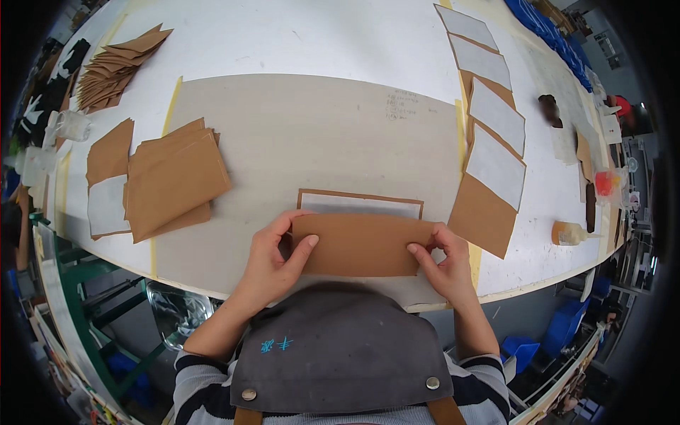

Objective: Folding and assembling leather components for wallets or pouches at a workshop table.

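Lying crosswise, brown card sheet [361, 244] pinched at both ends.

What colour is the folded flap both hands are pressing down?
Plain kraft brown, no pattern; the flap shows best in the head view, between left hand and right hand.

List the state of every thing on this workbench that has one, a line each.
Left hand: gripping the left end of the folded flap.
Right hand: pinching the flap's right end.
Brown kraft paper sheet with a white panel: lower half folded up, white strip exposed above.
Stack of brown folded sheets: flat, loosely fanned.
Row of brown sheets with white panels: unfolded, overlapping.
Pile of small brown folded pieces: fanned out.
Small orange bottle: lying on its side.
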Available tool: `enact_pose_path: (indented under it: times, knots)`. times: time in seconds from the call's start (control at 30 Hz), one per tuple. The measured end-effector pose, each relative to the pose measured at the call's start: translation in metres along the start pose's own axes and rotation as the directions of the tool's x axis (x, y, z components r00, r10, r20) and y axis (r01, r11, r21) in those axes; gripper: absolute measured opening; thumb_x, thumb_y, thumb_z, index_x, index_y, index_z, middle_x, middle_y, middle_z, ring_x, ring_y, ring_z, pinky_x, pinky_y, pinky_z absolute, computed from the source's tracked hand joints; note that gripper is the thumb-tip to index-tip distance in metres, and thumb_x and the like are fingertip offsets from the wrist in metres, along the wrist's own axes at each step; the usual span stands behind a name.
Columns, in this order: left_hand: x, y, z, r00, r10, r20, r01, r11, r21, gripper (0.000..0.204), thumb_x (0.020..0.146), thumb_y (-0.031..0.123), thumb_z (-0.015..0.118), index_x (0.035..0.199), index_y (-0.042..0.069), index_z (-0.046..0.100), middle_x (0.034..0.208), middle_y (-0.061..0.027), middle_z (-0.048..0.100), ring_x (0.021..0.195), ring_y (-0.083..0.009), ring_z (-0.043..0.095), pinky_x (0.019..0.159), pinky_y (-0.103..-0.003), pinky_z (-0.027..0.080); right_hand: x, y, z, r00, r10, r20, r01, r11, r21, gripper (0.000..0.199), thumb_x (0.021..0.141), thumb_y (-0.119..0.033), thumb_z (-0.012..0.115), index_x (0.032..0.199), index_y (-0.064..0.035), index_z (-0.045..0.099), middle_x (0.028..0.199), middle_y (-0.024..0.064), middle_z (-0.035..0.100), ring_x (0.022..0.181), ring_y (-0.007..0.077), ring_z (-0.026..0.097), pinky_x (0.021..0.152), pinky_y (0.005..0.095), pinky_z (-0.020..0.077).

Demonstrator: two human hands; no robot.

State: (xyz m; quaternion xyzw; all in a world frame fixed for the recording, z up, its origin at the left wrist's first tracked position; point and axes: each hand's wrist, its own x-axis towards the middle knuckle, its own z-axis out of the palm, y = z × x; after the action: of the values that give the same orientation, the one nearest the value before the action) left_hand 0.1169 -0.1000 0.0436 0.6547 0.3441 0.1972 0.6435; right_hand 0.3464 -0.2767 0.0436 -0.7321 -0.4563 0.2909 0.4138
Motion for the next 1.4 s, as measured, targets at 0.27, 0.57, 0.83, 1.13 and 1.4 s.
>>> enact_pose_path:
  times: [0.27,0.57,0.83,1.13,1.4]
  knots:
    - [0.01,-0.014,0.009,0.974,0.071,-0.215,-0.026,0.978,0.206,0.038,0.088,0.002,0.074,0.122,0.003,0.057,0.079,0.0003,0.064,0.066,-0.0034,0.056,0.054,-0.019,0.041,0.005,0.016,0.02,0.954,-0.068,-0.291,0.036,0.993,-0.113,0.05,0.085,0.0,0.076,0.13,-0.0048,0.053,0.075,0.0059,0.064,0.063,0.0124,0.066,0.056,0.0231,0.051]
    - [0.011,-0.01,0.011,0.961,0.176,-0.212,-0.068,0.898,0.435,0.013,0.086,0.001,0.075,0.098,0.004,0.072,0.083,-0.0052,0.067,0.066,-0.0105,0.063,0.056,-0.023,0.049,0.012,0.016,0.012,0.972,0.031,-0.232,-0.057,0.993,-0.104,0.016,0.085,0.005,0.071,0.1,-0.0012,0.067,0.083,0.0039,0.063,0.064,0.009,0.063,0.055,0.0213,0.0499]
    - [0.013,-0.01,0.006,0.964,0.154,-0.217,-0.051,0.908,0.416,0.015,0.085,0.0,0.074,0.1,0.004,0.074,0.081,-0.0063,0.067,0.067,-0.0123,0.064,0.058,-0.024,0.051,0.016,0.014,0.012,0.975,0.041,-0.22,-0.071,0.988,-0.134,0.018,0.084,0.006,0.071,0.1,-0.0032,0.069,0.082,0.0046,0.062,0.061,0.0093,0.061,0.053,0.0214,0.0481]
    - [0.015,-0.01,0.009,0.973,0.129,-0.192,-0.041,0.913,0.406,0.015,0.085,0.0,0.075,0.1,0.003,0.076,0.085,-0.0075,0.069,0.07,-0.0131,0.066,0.062,-0.023,0.053,0.018,0.012,0.012,0.97,0.052,-0.238,-0.089,0.985,-0.149,0.019,0.084,0.005,0.072,0.101,-0.0045,0.07,0.081,0.0046,0.061,0.061,0.0098,0.061,0.052,0.022,0.0491]
    - [0.015,-0.01,0.006,0.975,0.095,-0.201,-0.008,0.917,0.398,0.017,0.084,-0.001,0.075,0.1,0.002,0.076,0.086,-0.006,0.068,0.069,-0.0095,0.062,0.06,-0.021,0.048,0.019,0.011,0.012,0.975,0.064,-0.215,-0.089,0.99,-0.107,0.021,0.085,0.004,0.071,0.103,-0.0058,0.071,0.081,0.0028,0.06,0.06,0.0089,0.061,0.051,0.022,0.0495]
